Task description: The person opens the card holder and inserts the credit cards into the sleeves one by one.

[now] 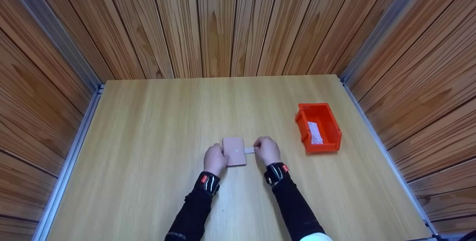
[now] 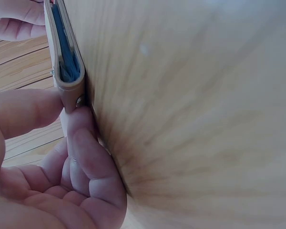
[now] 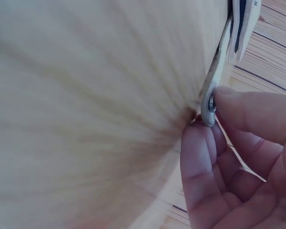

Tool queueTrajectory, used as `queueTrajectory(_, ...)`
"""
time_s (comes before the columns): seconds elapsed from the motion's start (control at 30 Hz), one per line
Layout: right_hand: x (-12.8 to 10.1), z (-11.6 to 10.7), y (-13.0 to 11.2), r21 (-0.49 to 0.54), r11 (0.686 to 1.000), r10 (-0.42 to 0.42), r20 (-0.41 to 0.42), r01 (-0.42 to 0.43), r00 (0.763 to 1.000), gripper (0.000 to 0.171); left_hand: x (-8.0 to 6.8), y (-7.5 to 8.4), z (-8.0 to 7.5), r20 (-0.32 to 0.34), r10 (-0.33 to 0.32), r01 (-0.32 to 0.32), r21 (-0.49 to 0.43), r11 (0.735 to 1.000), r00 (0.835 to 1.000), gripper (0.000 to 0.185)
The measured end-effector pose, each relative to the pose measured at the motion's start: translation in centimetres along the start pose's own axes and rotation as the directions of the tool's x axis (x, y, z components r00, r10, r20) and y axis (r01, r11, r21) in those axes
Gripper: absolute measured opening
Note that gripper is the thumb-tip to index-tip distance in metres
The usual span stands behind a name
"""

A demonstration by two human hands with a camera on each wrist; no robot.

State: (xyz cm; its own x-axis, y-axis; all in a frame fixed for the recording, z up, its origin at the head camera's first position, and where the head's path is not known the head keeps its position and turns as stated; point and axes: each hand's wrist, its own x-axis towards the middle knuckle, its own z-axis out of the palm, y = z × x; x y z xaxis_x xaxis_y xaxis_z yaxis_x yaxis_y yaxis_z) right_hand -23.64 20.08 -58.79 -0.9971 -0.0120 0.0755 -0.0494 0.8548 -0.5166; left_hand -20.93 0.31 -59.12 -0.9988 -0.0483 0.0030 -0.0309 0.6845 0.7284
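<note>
A pale pink wallet [image 1: 234,152] lies flat on the wooden table, with a light strap [image 1: 249,150] sticking out from its right side. My left hand [image 1: 215,160] pinches the wallet's left edge between thumb and fingers. In the left wrist view, the folded wallet edge [image 2: 71,88] shows bluish layers inside and a small metal stud near the fingertips. The strap's end, with a metal snap [image 3: 211,102] on it, is pinched by my right hand [image 1: 267,150]. Seen from the right wrist, the strap [image 3: 215,76] runs up to the wallet's layered edge [image 3: 240,28].
An orange-red plastic bin [image 1: 330,145] stands on the table to the right, holding a white slip of paper [image 1: 315,133]. Wooden plank walls [image 1: 217,25] with metal edge rails [image 1: 74,137] enclose the table [image 1: 148,122] at the back and sides.
</note>
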Motion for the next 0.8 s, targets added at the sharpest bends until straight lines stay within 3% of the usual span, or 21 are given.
queueTrajectory(0.3, 0.07, 0.06, 0.06, -0.019, 1.000, -0.022, 0.010, 0.022, 1.000, 0.008, 0.00, -0.03, 0.15, 0.009, -0.021, 0.021, -0.012, 1.000, 1.000, 0.018)
queueTrajectory(0.53, 0.19, -0.02, -0.05, -0.009, 1.000, 0.008, 0.029, -0.007, 1.000, 0.010, -0.19, 0.02, 0.22, 0.002, -0.023, 0.023, -0.026, 0.999, 1.000, 0.016)
queueTrajectory(0.8, 0.39, -0.06, 0.10, 0.003, 1.000, 0.013, 0.046, -0.013, 0.999, 0.011, -0.26, -0.11, 0.24, -0.038, 0.038, -0.039, -0.016, 0.999, 0.999, 0.018)
